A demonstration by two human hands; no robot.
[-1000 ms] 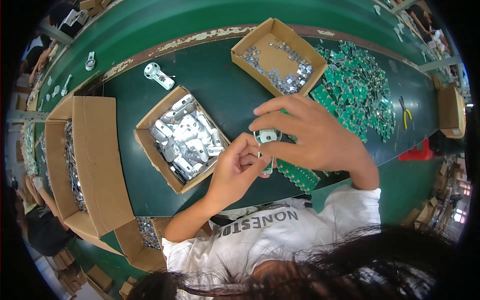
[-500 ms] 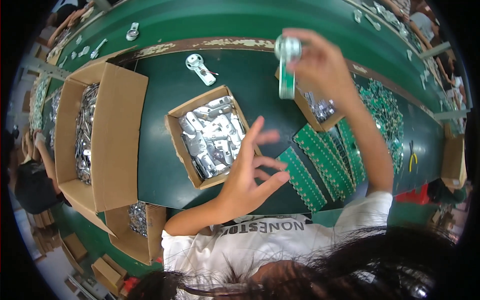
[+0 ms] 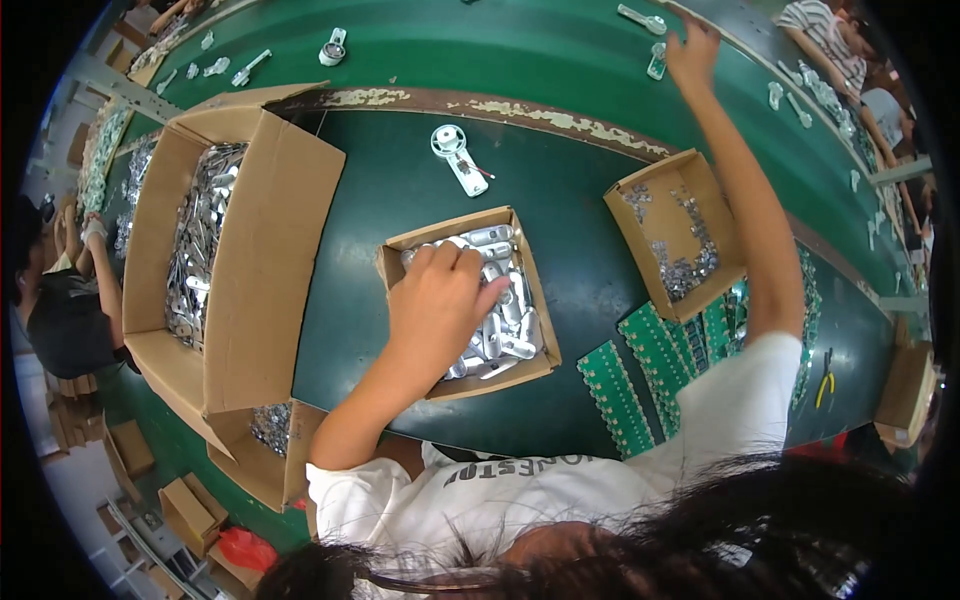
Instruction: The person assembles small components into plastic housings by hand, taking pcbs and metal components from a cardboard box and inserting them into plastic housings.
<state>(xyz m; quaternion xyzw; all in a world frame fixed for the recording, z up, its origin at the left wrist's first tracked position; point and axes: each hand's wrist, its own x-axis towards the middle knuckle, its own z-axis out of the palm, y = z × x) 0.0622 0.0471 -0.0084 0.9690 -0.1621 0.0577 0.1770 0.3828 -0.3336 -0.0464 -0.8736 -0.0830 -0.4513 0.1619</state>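
Note:
My left hand (image 3: 436,312) reaches into a cardboard box (image 3: 545,368) filled with silver, rounded casing pieces (image 3: 513,345). Its thumb stands apart from the bent fingers, whose tips are partly hidden among the pieces. Stretched far out over the green belt (image 3: 480,65), my right hand (image 3: 694,52) is open, fingers apart, beside a small white-and-green part (image 3: 657,62). A pale long-handled part (image 3: 641,18) lies just left of those fingers. On the dark table, beyond the box, rests a white handheld fan housing (image 3: 462,160) with a round head and a red wire.
A smaller box (image 3: 610,190) of small metal bits stands right of centre. Green circuit board strips (image 3: 614,400) lie near it, with yellow-handled pliers (image 3: 826,385) farther right. A tall box (image 3: 272,250) of metal pieces stands at left. Other people work along both sides.
My right hand has moved away to the belt and let go of the fan part with the green board. My left hand has moved from beside the casing box into it. The view has shifted.

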